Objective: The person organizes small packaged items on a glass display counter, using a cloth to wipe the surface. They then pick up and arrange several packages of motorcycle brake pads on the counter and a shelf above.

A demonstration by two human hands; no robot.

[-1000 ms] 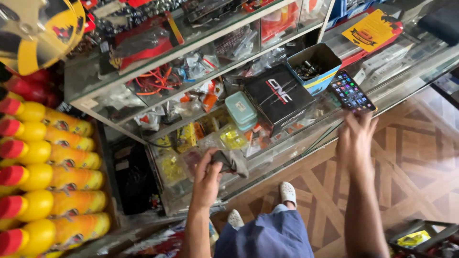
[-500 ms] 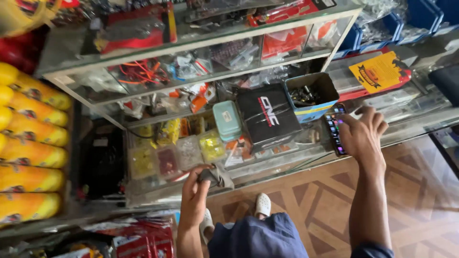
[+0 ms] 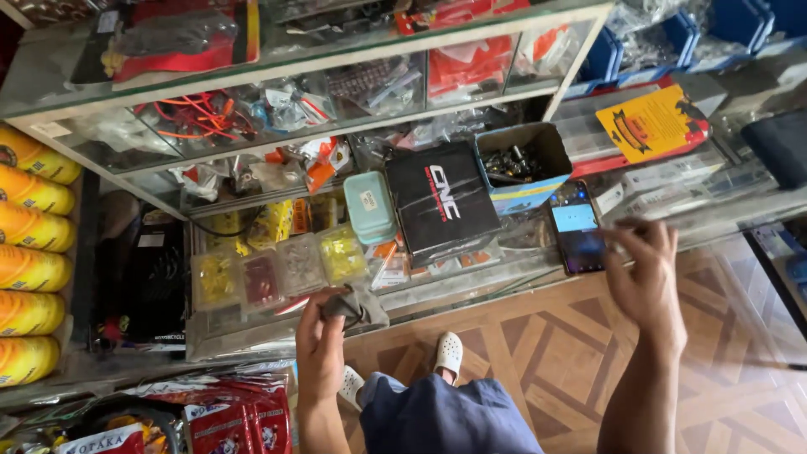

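The grey cloth (image 3: 357, 304) sits bunched at the front edge of the glass counter (image 3: 504, 277), just below a row of small clear compartment boxes (image 3: 277, 273) holding yellow, red and pale parts. The person's left hand (image 3: 319, 336) is clamped on this cloth, fingers curled around its lower fold, thumb side toward the counter.

The right hand (image 3: 647, 282) hovers just right of a smartphone (image 3: 577, 227) that lies flat on the glass with its screen lit. The fingers are bent and drawn loosely together, with nothing seen between them; whether the fingertips touch the phone's edge cannot be told because of blur.

Left of the phone lies a black flat box (image 3: 445, 202) with white and red lettering. Touching its upper right corner stands an open blue carton (image 3: 523, 164) filled with dark metal hardware. On the other side of the black box rests a small teal case (image 3: 368, 206), lid shut.

Behind these, the glass-fronted shelving (image 3: 277, 101) holds bagged parts, orange wiring and red packets. A yellow card with a black design (image 3: 651, 126) lies on the counter to the far right. A column of yellow bottles with red ends (image 3: 29, 244) runs down the left edge. Red printed packets (image 3: 227, 416) lie low at the left, beside the person's blue garment (image 3: 445, 416) and white perforated shoes (image 3: 448, 353) on a patterned wood floor (image 3: 555, 353).
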